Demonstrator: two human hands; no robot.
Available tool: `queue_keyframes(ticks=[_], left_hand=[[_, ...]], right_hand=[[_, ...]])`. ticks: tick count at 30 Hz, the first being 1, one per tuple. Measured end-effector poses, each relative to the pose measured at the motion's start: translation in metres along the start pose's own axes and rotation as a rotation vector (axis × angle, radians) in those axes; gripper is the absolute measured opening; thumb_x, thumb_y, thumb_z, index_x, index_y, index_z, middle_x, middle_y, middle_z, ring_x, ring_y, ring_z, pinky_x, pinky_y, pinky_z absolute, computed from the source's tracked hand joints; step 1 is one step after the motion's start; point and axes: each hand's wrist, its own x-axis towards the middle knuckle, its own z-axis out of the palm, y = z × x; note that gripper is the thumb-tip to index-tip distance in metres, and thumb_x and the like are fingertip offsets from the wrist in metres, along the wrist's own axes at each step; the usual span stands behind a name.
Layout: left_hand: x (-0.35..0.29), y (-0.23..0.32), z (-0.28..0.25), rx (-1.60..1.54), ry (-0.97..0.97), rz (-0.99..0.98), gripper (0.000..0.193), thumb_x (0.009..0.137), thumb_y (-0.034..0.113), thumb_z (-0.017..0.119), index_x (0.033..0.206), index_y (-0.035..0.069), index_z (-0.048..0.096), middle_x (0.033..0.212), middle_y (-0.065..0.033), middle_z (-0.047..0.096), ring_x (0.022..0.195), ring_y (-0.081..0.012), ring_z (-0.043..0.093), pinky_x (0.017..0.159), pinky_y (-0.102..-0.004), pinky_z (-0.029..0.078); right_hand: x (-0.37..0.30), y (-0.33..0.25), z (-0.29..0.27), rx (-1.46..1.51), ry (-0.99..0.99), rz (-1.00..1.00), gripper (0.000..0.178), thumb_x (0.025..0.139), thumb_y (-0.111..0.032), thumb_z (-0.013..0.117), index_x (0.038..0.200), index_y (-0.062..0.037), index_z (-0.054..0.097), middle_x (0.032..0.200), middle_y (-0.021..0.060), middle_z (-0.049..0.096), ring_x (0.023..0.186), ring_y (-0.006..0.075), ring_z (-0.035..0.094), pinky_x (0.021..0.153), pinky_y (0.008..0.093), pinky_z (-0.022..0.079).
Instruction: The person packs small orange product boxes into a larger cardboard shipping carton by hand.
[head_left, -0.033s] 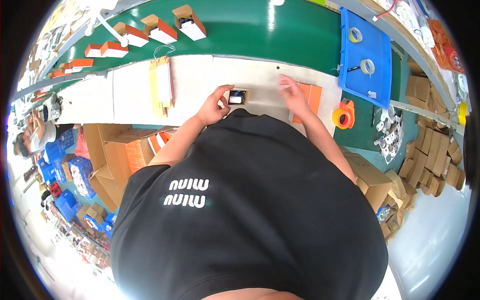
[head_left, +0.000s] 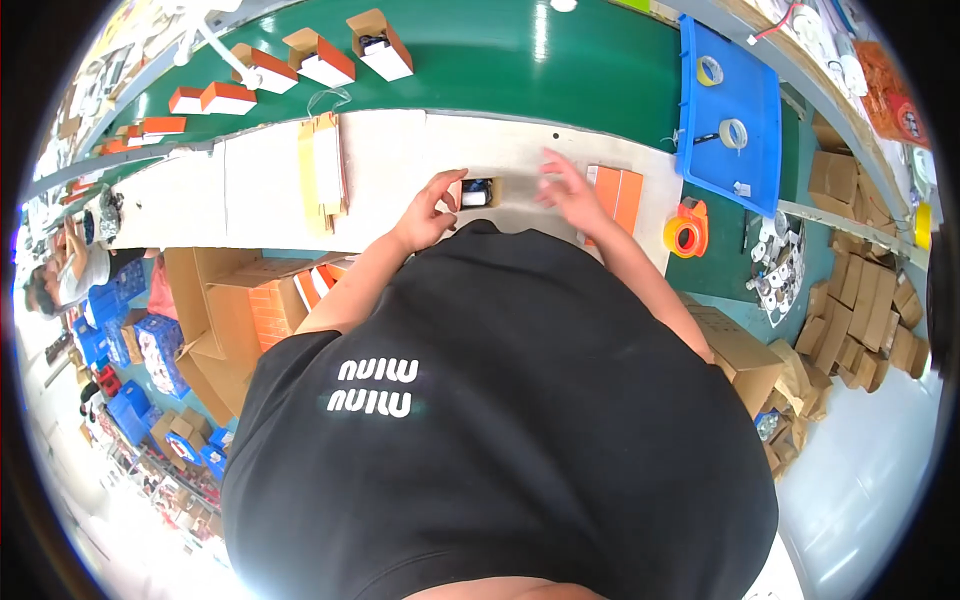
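A small open box (head_left: 495, 192) stands upright in front of me on the pale work surface, with dark and white contents visible inside. At its left side, my left hand (head_left: 430, 212) has its fingers curved and grips the box's edge between fingertips and thumb. To the right of the box, my right hand (head_left: 571, 192) hovers with its fingers apart and holds nothing; its fingertips are slightly blurred. Flat orange cartons (head_left: 620, 196) lie just beyond that hand's right side.
An orange tape dispenser (head_left: 687, 232) sits right of the cartons. Behind it is a blue tray (head_left: 752, 95) with tape rolls. Open orange-and-white boxes (head_left: 322, 66) line the green table (head_left: 480, 70) at far left. A cardboard carton (head_left: 205, 300) stands at my left.
My right hand has moved a little left, closer to the small box. My left hand stays at the box's left side.
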Motion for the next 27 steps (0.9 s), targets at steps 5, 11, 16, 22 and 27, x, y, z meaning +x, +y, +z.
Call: queue_keyframes(ticks=[5, 11, 16, 22, 27], left_hand=[[0.001, -0.001, -0.007, -0.23, -0.075, -0.003, 0.049, 0.108, 0.023, 0.054, 0.153, 0.005, 0.047, 0.146, -0.0137, 0.046, 0.109, -0.0204, 0.062, 0.088, -0.0364, 0.057], [-0.004, -0.028, -0.007, 0.001, 0.023, 0.086, 0.048, 0.104, 0.017, 0.061, 0.15, 0.01, 0.052, 0.134, -0.0143, 0.056, 0.097, -0.0218, 0.064, 0.085, -0.0332, 0.056], [-0.007, -0.002, -0.022, 0.085, 0.062, 0.17, 0.055, 0.095, 0.009, 0.069, 0.148, 0.014, 0.055, 0.124, -0.0126, 0.062, 0.092, -0.0222, 0.065, 0.081, -0.0331, 0.056], [-0.002, -0.041, -0.044, 0.299, -0.048, 0.579, 0.056, 0.089, 0.005, 0.071, 0.143, 0.017, 0.062, 0.129, -0.0106, 0.065, 0.104, -0.029, 0.068, 0.089, -0.038, 0.057], [-0.001, -0.023, -0.048, 0.41, -0.175, 0.615, 0.052, 0.095, 0.028, 0.068, 0.144, 0.013, 0.061, 0.145, -0.0155, 0.055, 0.125, -0.0381, 0.056, 0.108, -0.0449, 0.049]], right_hand=[[0.02, 0.005, 0.059, 0.291, -0.263, 0.098, 0.059, 0.104, -0.018, 0.065, 0.157, -0.0159, 0.039, 0.136, 0.0139, 0.053, 0.099, 0.0216, 0.069, 0.086, 0.0343, 0.057], [0.022, -0.013, 0.088, 0.328, -0.281, 0.178, 0.053, 0.099, -0.008, 0.067, 0.147, -0.0136, 0.045, 0.118, 0.0073, 0.057, 0.082, 0.0143, 0.062, 0.073, 0.0303, 0.053], [0.024, -0.023, 0.109, -0.123, -0.259, 0.225, 0.052, 0.09, -0.01, 0.076, 0.136, -0.0126, 0.055, 0.089, 0.0006, 0.064, 0.068, 0.0083, 0.056, 0.057, 0.0259, 0.046], [0.015, -0.025, 0.14, -0.135, -0.048, 0.215, 0.048, 0.087, -0.003, 0.077, 0.132, -0.0099, 0.06, 0.087, 0.0025, 0.068, 0.075, 0.0106, 0.065, 0.054, 0.0271, 0.051], [-0.002, 0.002, 0.127, 0.123, 0.063, 0.196, 0.062, 0.09, 0.0, 0.074, 0.147, -0.0115, 0.054, 0.115, 0.005, 0.067, 0.101, 0.016, 0.069, 0.088, 0.0331, 0.062]])
